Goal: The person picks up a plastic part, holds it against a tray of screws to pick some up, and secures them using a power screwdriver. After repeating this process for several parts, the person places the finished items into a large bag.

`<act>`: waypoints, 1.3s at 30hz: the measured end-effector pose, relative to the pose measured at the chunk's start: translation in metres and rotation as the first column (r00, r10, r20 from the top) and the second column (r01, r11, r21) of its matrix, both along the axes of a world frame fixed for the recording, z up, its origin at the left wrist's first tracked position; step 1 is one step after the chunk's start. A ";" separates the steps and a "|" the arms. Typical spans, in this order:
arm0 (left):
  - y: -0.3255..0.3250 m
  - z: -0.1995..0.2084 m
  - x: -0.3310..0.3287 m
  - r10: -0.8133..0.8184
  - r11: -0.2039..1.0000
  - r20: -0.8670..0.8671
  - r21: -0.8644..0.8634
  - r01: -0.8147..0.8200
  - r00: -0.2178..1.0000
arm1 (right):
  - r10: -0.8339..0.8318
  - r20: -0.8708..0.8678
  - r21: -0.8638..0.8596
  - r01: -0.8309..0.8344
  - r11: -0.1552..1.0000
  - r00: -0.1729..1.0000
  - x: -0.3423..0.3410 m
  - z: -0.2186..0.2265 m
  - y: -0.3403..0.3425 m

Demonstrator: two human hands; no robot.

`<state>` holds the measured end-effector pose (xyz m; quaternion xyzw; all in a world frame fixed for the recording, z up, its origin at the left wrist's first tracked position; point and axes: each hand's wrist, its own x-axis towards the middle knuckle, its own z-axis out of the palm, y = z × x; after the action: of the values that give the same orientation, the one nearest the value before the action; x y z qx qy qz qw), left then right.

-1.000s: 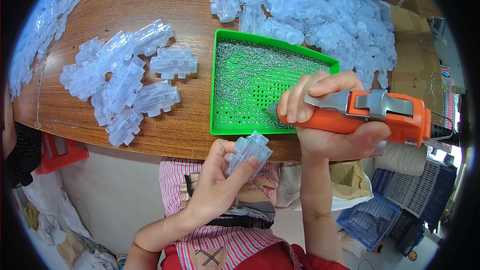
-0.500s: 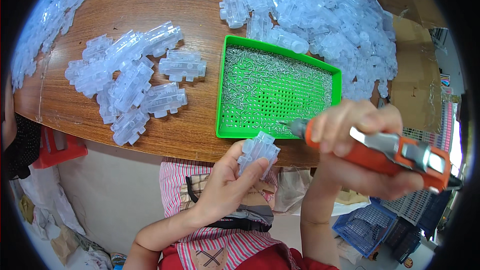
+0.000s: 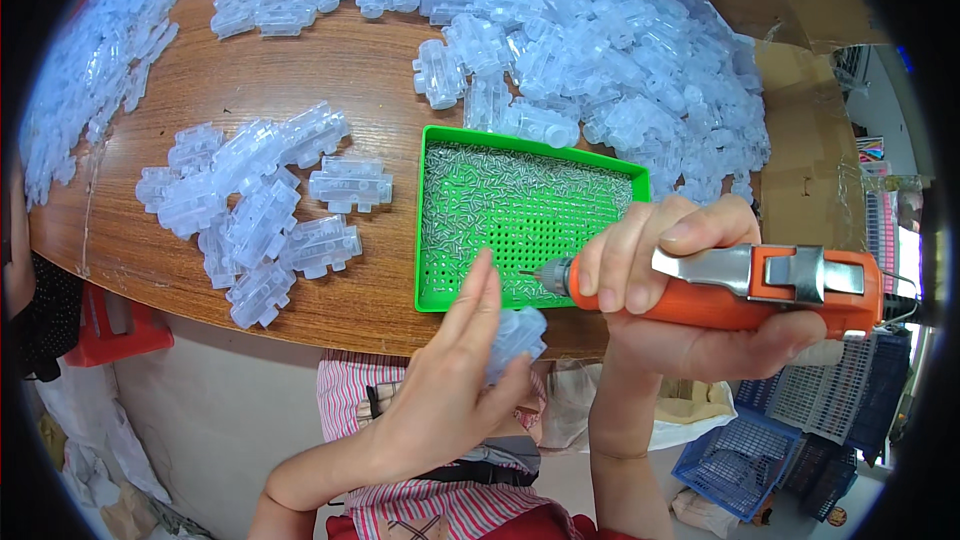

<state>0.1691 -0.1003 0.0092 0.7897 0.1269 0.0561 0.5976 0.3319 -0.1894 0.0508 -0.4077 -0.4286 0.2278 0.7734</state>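
My left hand (image 3: 440, 390) holds a translucent plastic part (image 3: 517, 338) by the thumb side, near the table's front edge. Its first fingers stretch past the part toward the green tray (image 3: 445, 301). Around an orange electric screwdriver (image 3: 715, 307) with a metal lever, my right hand (image 3: 650, 250) is closed. The thin bit points left, over the tray's near right part. Small silvery screws (image 3: 465, 185) lie scattered in the tray, thickest along its far and left sides. Whether a screw sits on the bit is too small to tell.
Similar clear parts form a loose group (image 3: 250, 195) left of the tray and a large heap (image 3: 610, 50) behind it. Cardboard (image 3: 815, 140) stands on the right. A red stool (image 3: 125, 330) and a blue plastic basket (image 3: 735, 460) are below table height.
The view has shifted, so the tray appears lower and further left. My left fingers have straightened and lifted beside the part. The screwdriver has swung more level, its bit still over the tray.
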 end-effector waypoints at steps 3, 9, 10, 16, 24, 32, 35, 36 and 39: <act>0.005 0.002 -0.008 0.025 0.998 0.071 -0.059 -0.021 0.997 | -0.092 -0.132 -0.037 0.088 0.995 0.987 -0.004 -0.008 -0.007; -0.024 -0.007 -0.023 0.128 0.540 -0.105 -0.827 -0.158 0.986 | -0.268 -0.082 -0.126 0.256 0.958 0.960 -0.008 -0.043 -0.006; -0.025 -0.006 -0.021 0.096 0.462 -0.132 -0.872 -0.162 0.987 | -0.272 -0.087 -0.132 0.259 0.957 0.959 -0.008 -0.043 -0.007; -0.025 -0.026 -0.017 0.057 0.400 -0.191 -0.895 -0.198 0.980 | -0.251 -0.104 -0.121 0.238 0.964 0.962 -0.008 -0.046 -0.004; -0.029 -0.031 -0.010 0.116 0.432 -0.149 -0.883 -0.185 0.982 | -0.221 -0.074 -0.122 0.211 0.970 0.972 -0.007 -0.042 -0.007; -0.036 -0.029 -0.011 0.129 0.489 -0.160 -0.849 -0.203 0.979 | -0.196 0.062 -0.046 0.199 0.979 0.979 -0.048 0.025 -0.009; -0.038 -0.031 -0.011 0.150 0.483 -0.165 -0.848 -0.218 0.975 | -0.202 0.090 -0.044 0.206 0.978 0.975 -0.052 0.020 -0.005; -0.037 -0.032 -0.012 0.159 0.474 -0.178 -0.849 -0.233 0.971 | -0.193 0.105 -0.030 0.197 0.980 0.975 -0.053 0.017 -0.004; -0.036 -0.028 -0.009 0.130 0.480 -0.185 -0.848 -0.225 0.974 | -0.198 0.099 -0.071 0.205 0.976 0.975 -0.054 0.020 -0.005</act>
<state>0.1597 -0.1367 -0.0185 0.3694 0.2470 0.0089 0.8958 0.2775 -0.1946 0.0709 -0.4899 -0.4102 0.1462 0.7552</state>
